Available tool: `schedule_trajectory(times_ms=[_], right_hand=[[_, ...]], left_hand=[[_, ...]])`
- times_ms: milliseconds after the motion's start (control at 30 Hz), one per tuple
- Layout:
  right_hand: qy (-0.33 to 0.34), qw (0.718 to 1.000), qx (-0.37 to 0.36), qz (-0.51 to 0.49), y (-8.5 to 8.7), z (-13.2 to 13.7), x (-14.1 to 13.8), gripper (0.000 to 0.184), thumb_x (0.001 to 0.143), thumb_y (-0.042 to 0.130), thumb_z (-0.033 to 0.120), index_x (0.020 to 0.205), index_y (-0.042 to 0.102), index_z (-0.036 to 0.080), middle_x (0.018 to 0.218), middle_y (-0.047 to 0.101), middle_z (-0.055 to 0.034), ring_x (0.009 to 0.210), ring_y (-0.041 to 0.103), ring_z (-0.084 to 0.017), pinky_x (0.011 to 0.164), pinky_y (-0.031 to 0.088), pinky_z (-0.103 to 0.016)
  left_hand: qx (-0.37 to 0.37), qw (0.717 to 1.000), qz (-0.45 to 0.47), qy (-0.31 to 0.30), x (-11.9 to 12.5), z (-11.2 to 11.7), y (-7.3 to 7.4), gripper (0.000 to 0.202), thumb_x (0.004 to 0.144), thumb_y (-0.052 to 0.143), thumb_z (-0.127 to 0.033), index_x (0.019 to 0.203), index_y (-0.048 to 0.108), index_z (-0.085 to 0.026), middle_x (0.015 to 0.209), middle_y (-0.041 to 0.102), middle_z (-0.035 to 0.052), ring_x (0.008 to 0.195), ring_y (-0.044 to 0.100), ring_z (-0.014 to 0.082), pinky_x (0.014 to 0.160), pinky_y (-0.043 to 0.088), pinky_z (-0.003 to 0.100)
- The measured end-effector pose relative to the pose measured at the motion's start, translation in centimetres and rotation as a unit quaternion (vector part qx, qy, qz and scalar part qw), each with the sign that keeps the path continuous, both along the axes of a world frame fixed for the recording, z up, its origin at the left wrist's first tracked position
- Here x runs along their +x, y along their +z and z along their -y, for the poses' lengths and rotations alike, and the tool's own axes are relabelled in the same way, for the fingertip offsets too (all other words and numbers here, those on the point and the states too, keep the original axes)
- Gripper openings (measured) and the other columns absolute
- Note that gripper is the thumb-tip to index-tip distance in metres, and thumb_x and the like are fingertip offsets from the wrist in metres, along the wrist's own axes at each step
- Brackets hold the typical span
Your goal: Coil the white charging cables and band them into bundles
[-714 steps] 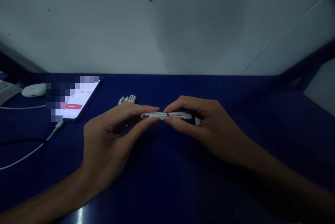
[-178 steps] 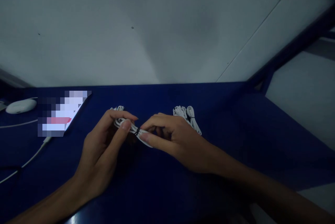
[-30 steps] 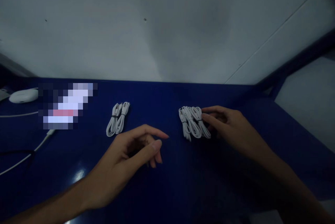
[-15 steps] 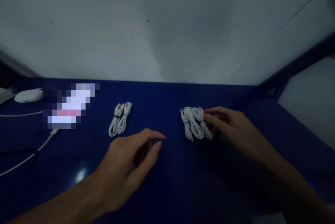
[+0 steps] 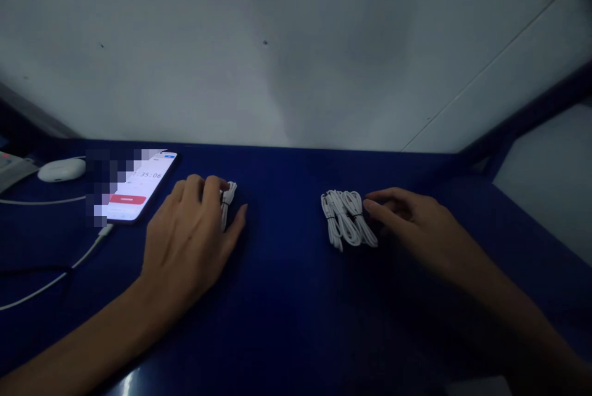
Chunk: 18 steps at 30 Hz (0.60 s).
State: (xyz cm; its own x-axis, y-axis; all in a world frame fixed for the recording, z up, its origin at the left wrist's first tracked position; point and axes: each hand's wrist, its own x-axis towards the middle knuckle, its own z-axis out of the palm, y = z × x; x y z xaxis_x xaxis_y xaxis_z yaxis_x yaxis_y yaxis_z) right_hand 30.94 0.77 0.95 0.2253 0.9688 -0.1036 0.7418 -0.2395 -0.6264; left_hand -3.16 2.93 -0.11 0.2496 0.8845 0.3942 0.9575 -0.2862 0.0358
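Two groups of white cables, coiled and bound with black ties, lie on the blue table point(image 5: 277, 272). My left hand point(image 5: 189, 232) is over the left cable bundles point(image 5: 227, 198), hiding most of them. Its thumb is spread away from the fingers on the near side, and the hand is open. Several cable bundles point(image 5: 345, 218) lie side by side in the right group. At that group's right edge rests my right hand point(image 5: 407, 214), its thumb and index fingertips close together but slightly apart. I see nothing held between them.
A lit phone point(image 5: 143, 183) showing a timer lies at the left, with a white charging cable point(image 5: 86, 255) plugged in. Beyond it are a white rounded case point(image 5: 62, 169) and a pale box point(image 5: 13, 171). A whitish panel point(image 5: 296, 75) rises behind the table.
My left hand has moved left and away from me, from the table's middle onto the left cable bundles, and its fingers have spread. My right hand and the right bundles have hardly moved.
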Motion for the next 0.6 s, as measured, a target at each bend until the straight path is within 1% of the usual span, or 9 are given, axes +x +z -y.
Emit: schedule_trajectory(times_ms=[67,133,233,300,367,433,500,567,600], right_hand=[[-0.016,0.999,0.028,0.037,0.3,0.2,-0.3,0.05,0.108,0.065,0.065,0.13,0.081,0.024,0.111,0.086,-0.0101,0.095,0.082,-0.034,0.084,0.06,-0.05],[-0.027,0.995,0.068,0.065,0.8,0.4,-1.0,0.047,0.108,0.065,0.063,0.129,0.082,0.025,0.11,0.085,-0.01,0.091,0.08,-0.033,0.08,0.059,-0.049],[-0.023,0.987,0.139,0.076,1.9,0.9,-2.6,0.039,0.107,0.067,0.057,0.122,0.084,0.025,0.103,0.084,-0.0099,0.084,0.079,-0.03,0.073,0.058,-0.045],[-0.013,0.982,0.172,0.073,2.7,1.3,-4.1,0.034,0.106,0.068,0.054,0.117,0.086,0.026,0.099,0.084,-0.0089,0.08,0.078,-0.029,0.068,0.056,-0.042],[0.014,0.978,0.196,0.065,3.4,1.6,-5.6,0.032,0.107,0.068,0.052,0.117,0.086,0.027,0.095,0.083,-0.0066,0.077,0.077,-0.027,0.066,0.055,-0.041],[0.056,0.975,0.21,0.047,4.0,1.9,-7.1,0.029,0.108,0.067,0.05,0.113,0.086,0.028,0.09,0.082,-0.0043,0.071,0.074,-0.024,0.063,0.053,-0.039],[0.103,0.972,0.207,0.031,4.4,2.0,-8.5,0.026,0.109,0.067,0.045,0.11,0.086,0.028,0.085,0.081,-0.0022,0.065,0.071,-0.022,0.06,0.052,-0.038],[0.14,0.971,0.196,0.006,4.5,1.8,-9.6,0.025,0.11,0.066,0.041,0.106,0.086,0.026,0.087,0.082,-0.0014,0.066,0.072,-0.02,0.062,0.053,-0.038],[0.158,0.97,0.185,-0.007,4.5,1.7,-10.1,0.023,0.109,0.067,0.039,0.102,0.085,0.026,0.086,0.082,-0.0008,0.067,0.073,-0.02,0.065,0.054,-0.038]], left_hand=[[-0.007,0.997,-0.071,0.028,0.0,-0.1,0.0,0.035,0.111,0.062,-0.044,0.119,0.07,-0.01,0.109,0.066,0.0204,0.097,0.067,0.0395,0.077,0.051,0.045],[-0.013,0.994,-0.105,0.041,0.0,-0.1,-0.2,0.034,0.111,0.06,-0.044,0.112,0.07,-0.011,0.108,0.064,0.0216,0.096,0.066,0.0401,0.076,0.052,0.046],[-0.012,0.993,-0.108,0.038,-0.2,-0.4,-0.6,0.035,0.112,0.058,-0.044,0.108,0.072,-0.012,0.108,0.065,0.0226,0.098,0.066,0.0421,0.078,0.052,0.048],[-0.011,0.994,-0.101,0.03,-0.4,-0.7,-0.9,0.036,0.112,0.057,-0.043,0.107,0.074,-0.012,0.108,0.066,0.0231,0.099,0.066,0.0429,0.079,0.053,0.05],[-0.01,0.996,-0.088,0.017,-0.6,-0.9,-1.1,0.036,0.112,0.056,-0.042,0.107,0.076,-0.012,0.107,0.066,0.0228,0.098,0.065,0.042,0.08,0.053,0.051],[-0.01,0.997,-0.08,0.003,-0.7,-0.9,-1.1,0.035,0.112,0.056,-0.04,0.107,0.077,-0.012,0.107,0.066,0.0221,0.097,0.064,0.0409,0.081,0.053,0.051],[-0.009,0.997,-0.07,-0.01,-0.6,-0.8,-1.1,0.033,0.112,0.056,-0.038,0.107,0.078,-0.013,0.107,0.067,0.0219,0.098,0.063,0.0405,0.084,0.052,0.052],[-0.012,0.999,-0.026,-0.032,-0.5,-0.5,-0.9,0.033,0.112,0.058,-0.038,0.107,0.078,-0.013,0.109,0.067,0.0207,0.102,0.062,0.0401,0.087,0.051,0.053],[-0.024,0.998,0.021,-0.047,-0.3,-0.3,-0.7,0.033,0.112,0.059,-0.039,0.108,0.079,-0.013,0.109,0.068,0.0192,0.103,0.062,0.0391,0.088,0.051,0.052]])
